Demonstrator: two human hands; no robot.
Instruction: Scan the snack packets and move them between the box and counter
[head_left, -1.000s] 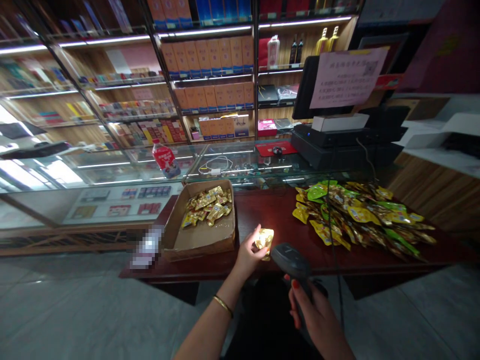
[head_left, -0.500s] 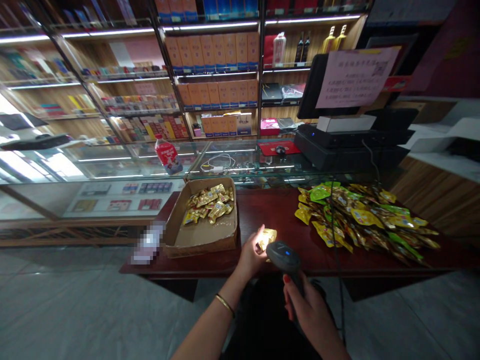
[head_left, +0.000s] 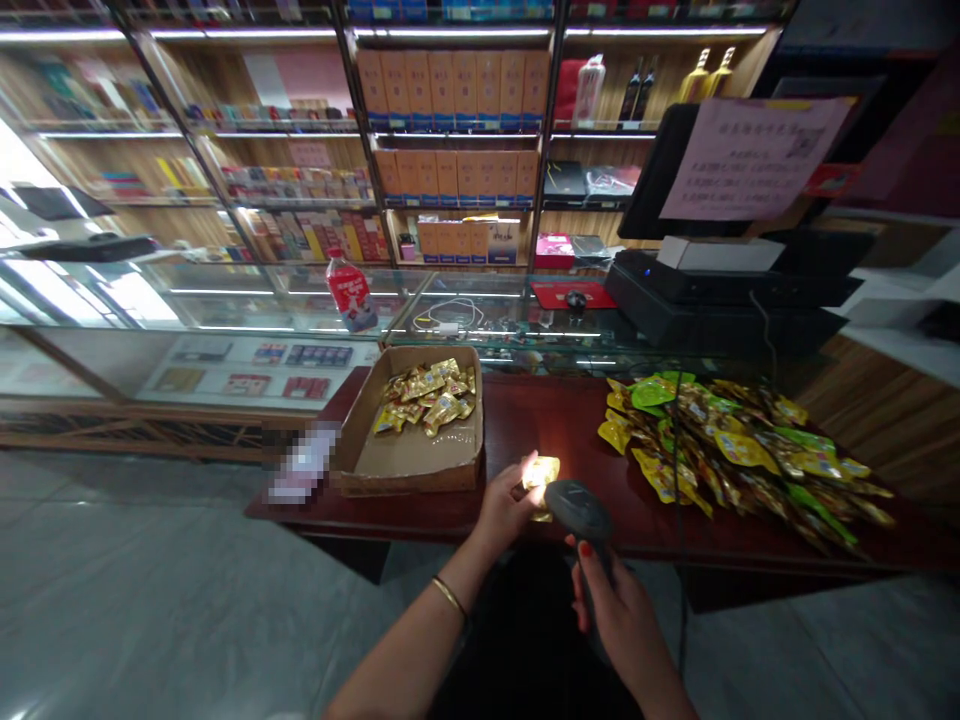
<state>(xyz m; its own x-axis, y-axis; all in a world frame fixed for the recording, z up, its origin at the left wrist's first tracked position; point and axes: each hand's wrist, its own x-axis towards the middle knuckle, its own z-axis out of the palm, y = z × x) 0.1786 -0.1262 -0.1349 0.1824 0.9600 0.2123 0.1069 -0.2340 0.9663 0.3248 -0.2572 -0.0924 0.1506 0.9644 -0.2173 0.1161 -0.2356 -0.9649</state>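
Cardboard tray, open top, sits on the left part of the dark red table. Contents: small gold foil packets, loosely heaped toward the back and right; front-left floor of the tray is bare board. Count not readable, they overlap.

Left hand: closed on a single gold packet, thumb and fingers pinching it, just right of the tray's front corner and above the table near its front edge. Bright light patch on the foil.

Right hand: wrapped around the handle of a dark handheld barcode scanner. Scanner head is right beside the held packet, pointed at it; can't tell if they touch.

Right side of table: big pile of yellow, green and gold pouches, straight on the tabletop, overlapping. Dark cable hangs in front of it.

Behind: glass display case with small boxed goods inside, details too small. Red-labelled bottle stands on top, as does a black mouse on a red pad. Back shelving holds rows of orange boxes.
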